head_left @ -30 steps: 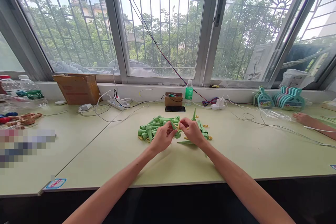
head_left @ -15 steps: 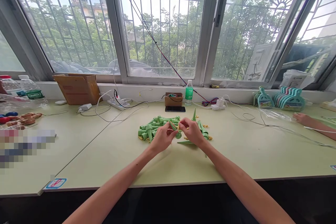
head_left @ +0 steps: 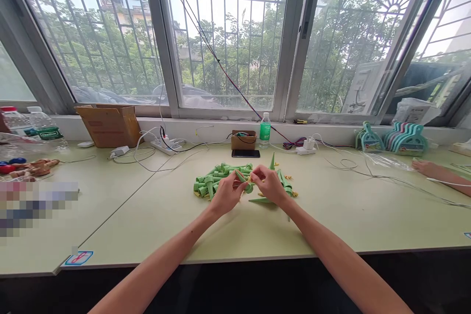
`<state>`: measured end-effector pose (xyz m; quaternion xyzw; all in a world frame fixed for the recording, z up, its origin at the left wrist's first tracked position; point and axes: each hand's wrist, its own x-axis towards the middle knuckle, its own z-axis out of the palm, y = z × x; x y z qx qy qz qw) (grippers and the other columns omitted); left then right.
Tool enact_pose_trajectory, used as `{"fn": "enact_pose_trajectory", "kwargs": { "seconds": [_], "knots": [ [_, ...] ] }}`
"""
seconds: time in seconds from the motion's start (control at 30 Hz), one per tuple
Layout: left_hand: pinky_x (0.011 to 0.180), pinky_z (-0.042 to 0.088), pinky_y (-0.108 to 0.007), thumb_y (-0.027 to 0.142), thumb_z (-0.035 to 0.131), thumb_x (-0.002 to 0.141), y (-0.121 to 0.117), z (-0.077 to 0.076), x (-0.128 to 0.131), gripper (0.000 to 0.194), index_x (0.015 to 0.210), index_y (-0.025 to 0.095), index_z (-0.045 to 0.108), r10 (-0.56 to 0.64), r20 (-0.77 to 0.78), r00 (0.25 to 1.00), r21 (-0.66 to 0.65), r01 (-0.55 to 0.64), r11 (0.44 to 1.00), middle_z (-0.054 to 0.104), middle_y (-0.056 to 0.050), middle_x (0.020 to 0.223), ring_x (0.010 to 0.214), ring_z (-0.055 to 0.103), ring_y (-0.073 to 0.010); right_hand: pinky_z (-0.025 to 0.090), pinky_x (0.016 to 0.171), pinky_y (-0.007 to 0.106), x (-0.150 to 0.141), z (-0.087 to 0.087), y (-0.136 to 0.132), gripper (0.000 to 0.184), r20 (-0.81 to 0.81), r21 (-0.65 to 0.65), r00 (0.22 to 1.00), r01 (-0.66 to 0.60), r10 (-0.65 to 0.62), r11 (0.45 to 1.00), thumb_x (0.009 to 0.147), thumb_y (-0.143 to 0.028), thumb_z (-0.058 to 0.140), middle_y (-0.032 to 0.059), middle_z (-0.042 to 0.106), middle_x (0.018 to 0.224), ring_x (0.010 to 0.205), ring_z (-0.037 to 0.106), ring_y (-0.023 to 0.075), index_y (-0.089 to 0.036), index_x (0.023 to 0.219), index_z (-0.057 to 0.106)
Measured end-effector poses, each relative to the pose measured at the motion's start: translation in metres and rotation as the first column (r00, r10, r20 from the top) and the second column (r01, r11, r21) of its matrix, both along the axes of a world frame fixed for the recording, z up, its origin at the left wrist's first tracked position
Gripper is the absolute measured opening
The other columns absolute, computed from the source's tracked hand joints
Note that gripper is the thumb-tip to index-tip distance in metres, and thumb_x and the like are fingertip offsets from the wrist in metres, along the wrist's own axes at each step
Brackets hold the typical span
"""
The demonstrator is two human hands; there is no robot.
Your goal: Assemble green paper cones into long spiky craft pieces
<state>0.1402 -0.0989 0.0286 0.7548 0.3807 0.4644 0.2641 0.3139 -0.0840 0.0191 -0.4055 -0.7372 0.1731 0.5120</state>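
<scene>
My left hand [head_left: 225, 195] is closed around a green cone-shaped plastic piece [head_left: 249, 189], whose pointed end shows above the fingers. My right hand [head_left: 271, 186] is pinched on a small yellow piece [head_left: 250, 179], right beside the green one; whether the two pieces touch I cannot tell. Behind my hands lies a pile of green cone-shaped pieces [head_left: 209, 184] with wide round collars. To the right, partly hidden by my right hand, are more green cones [head_left: 286, 182], one standing point up, and loose small yellow pieces [head_left: 295, 194].
Behind the pile are a black phone [head_left: 245, 153], a small cardboard box [head_left: 243, 141] and a green-labelled bottle [head_left: 265, 130]. Cables and a power strip [head_left: 165, 144] run along the back. Another person's hand [head_left: 423, 167] rests at the far right, near teal plastic items [head_left: 408, 140].
Both hands stay almost in place, with slight finger movement at the green and yellow pieces. The other person's hand at the far right has shifted slightly.
</scene>
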Motion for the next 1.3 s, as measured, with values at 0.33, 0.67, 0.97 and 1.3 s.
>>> {"fn": "enact_pose_trajectory", "kwargs": {
  "seconds": [0.33, 0.67, 0.97, 1.3],
  "knots": [
    [0.075, 0.059, -0.034, 0.035, 0.058, 0.084, 0.0021, -0.0023, -0.0008, 0.018, 0.09, 0.018, 0.054, 0.001, 0.018, 1.0, 0.007, -0.001, 1.0, 0.071, -0.005, 0.082, 0.08, 0.071, -0.0206, 0.046, 0.061, 0.026, 0.0008, 0.0009, -0.0003, 0.015, 0.002, -0.014, 1.0, -0.009, 0.009, 1.0, 0.087, -0.03, 0.053, 0.0022, 0.066, 0.07, 0.062, 0.06, 0.0146, -0.019, 0.078, 0.057],
    [0.072, 0.057, -0.032, 0.036, 0.057, 0.085, 0.0028, -0.003, -0.0017, 0.019, 0.09, 0.018, 0.054, 0.019, -0.002, 1.0, 0.029, -0.019, 0.999, 0.07, -0.005, 0.082, 0.078, 0.069, -0.0195, 0.046, 0.06, 0.026, 0.0017, 0.002, -0.0008, 0.017, 0.011, -0.031, 1.0, -0.01, 0.01, 0.999, 0.086, -0.032, 0.055, 0.0027, 0.066, 0.069, 0.062, 0.06, 0.0151, -0.019, 0.077, 0.057],
    [0.074, 0.056, -0.031, 0.036, 0.058, 0.085, -0.0001, -0.0008, -0.0007, 0.018, 0.089, 0.019, 0.054, -0.001, -0.024, 1.0, 0.043, 0.002, 0.999, 0.069, -0.003, 0.083, 0.08, 0.069, -0.0197, 0.045, 0.057, 0.025, 0.0023, 0.0031, -0.0012, 0.018, -0.023, -0.071, 0.999, -0.027, 0.026, 0.997, 0.085, -0.032, 0.056, 0.0023, 0.067, 0.068, 0.06, 0.06, 0.0147, -0.019, 0.074, 0.055],
    [0.076, 0.056, -0.032, 0.034, 0.057, 0.086, -0.0006, 0.0, -0.0012, 0.014, 0.084, 0.021, 0.053, -0.033, -0.032, 0.999, 0.057, 0.035, 0.998, 0.07, -0.002, 0.081, 0.08, 0.07, -0.0196, 0.044, 0.051, 0.026, 0.0016, 0.0035, -0.0004, 0.022, -0.087, -0.144, 0.995, -0.064, 0.052, 0.987, 0.083, -0.037, 0.057, 0.0032, 0.067, 0.064, 0.053, 0.057, 0.0147, -0.019, 0.071, 0.053]
  ]
}}
